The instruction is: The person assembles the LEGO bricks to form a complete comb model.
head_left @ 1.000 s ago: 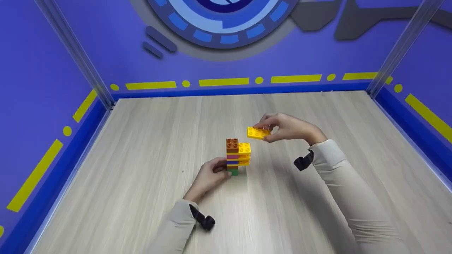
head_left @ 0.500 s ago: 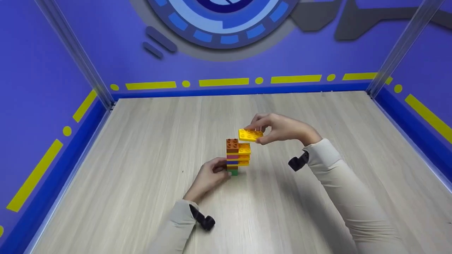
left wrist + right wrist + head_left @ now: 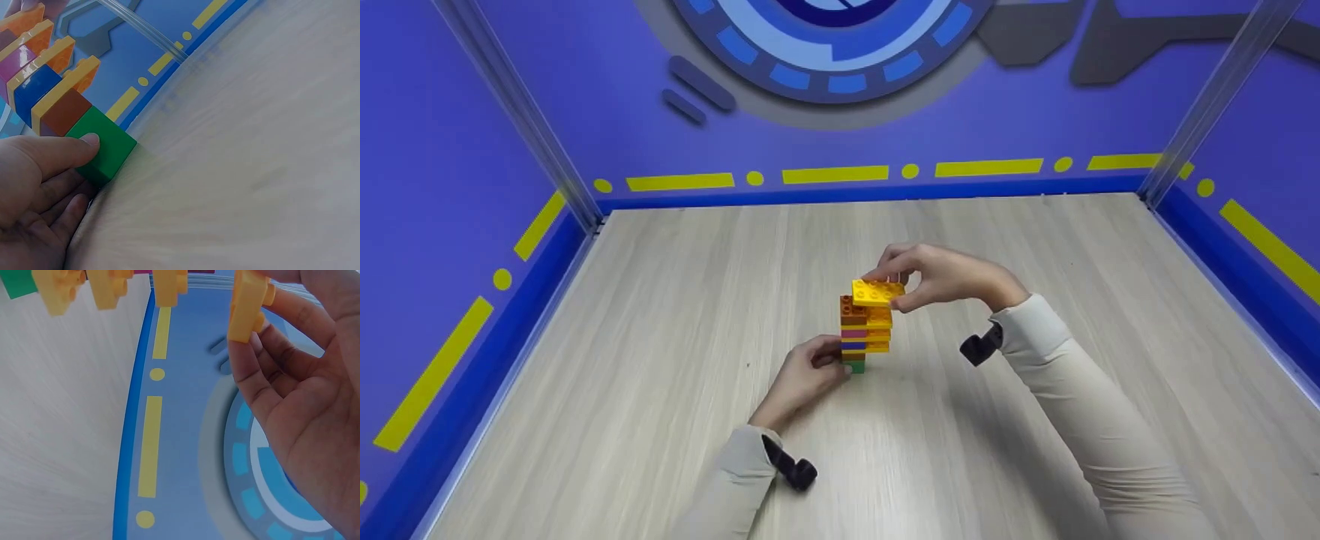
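A tower of building bricks (image 3: pixel 853 334) stands upright on the table in the head view, green at the bottom and brown on top. Yellow plates (image 3: pixel 64 53) stick out from one side between brown, blue and pink bricks. My left hand (image 3: pixel 804 373) grips the tower low down, its thumb across the green brick (image 3: pixel 112 147). In my right hand (image 3: pixel 952 276) a flat yellow plate brick (image 3: pixel 870 292) is pinched by its outer end. It overlaps the studs of the brown top brick (image 3: pixel 847 311), studs facing up. In the right wrist view its studded side shows between my fingers.
The light wooden table (image 3: pixel 675 315) runs back to a blue panel wall (image 3: pixel 607 142) with yellow dashes. Further panels rise at left and right, joined by corner posts (image 3: pixel 510 97). Each wrist wears a small black camera (image 3: pixel 981 348).
My right hand has moved left and slightly nearer, bringing the yellow plate brick from right of the tower to over its top. The left hand and the tower have stayed put.
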A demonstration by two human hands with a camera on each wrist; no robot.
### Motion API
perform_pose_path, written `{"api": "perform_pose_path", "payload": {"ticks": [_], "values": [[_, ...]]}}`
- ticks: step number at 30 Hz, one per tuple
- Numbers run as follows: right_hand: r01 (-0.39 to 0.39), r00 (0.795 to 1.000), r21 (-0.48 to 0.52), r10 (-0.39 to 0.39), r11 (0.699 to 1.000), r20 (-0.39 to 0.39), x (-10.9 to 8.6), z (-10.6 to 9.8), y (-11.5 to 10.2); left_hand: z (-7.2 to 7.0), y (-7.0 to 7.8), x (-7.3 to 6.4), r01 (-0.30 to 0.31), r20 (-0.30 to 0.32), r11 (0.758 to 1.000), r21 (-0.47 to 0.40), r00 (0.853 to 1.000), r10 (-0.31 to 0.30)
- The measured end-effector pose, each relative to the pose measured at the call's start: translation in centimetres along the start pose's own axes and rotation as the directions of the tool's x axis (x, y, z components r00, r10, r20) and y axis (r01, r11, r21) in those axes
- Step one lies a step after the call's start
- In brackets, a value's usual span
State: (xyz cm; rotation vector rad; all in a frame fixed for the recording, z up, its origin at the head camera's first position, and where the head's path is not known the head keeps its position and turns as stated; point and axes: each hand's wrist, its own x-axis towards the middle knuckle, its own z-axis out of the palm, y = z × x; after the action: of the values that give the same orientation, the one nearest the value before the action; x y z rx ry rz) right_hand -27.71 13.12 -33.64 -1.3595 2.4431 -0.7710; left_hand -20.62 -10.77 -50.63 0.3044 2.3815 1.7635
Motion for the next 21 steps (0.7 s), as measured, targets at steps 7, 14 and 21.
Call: {"api": "perform_pose_path", "payload": {"ticks": [7, 14, 21], "values": [[0.013, 1.0, -0.001, -0.013, 1.0, 0.016, 0.3, 0.1, -0.4, 0.0, 0.1, -0.1, 0.001, 0.0, 1.0, 0.022, 1.0, -0.001], [0.027, 0.999, 0.005, -0.028, 1.0, 0.033, 0.6, 0.3, -0.9, 0.0, 0.0, -0.1, 0.003, 0.002, 1.0, 0.017, 1.0, -0.003], [0.022, 0.999, -0.03, -0.021, 0.999, 0.042, 0.8, 0.4, -1.3, 0.0, -0.1, 0.0, 0.014, -0.002, 1.0, 0.027, 1.0, -0.014]]}}
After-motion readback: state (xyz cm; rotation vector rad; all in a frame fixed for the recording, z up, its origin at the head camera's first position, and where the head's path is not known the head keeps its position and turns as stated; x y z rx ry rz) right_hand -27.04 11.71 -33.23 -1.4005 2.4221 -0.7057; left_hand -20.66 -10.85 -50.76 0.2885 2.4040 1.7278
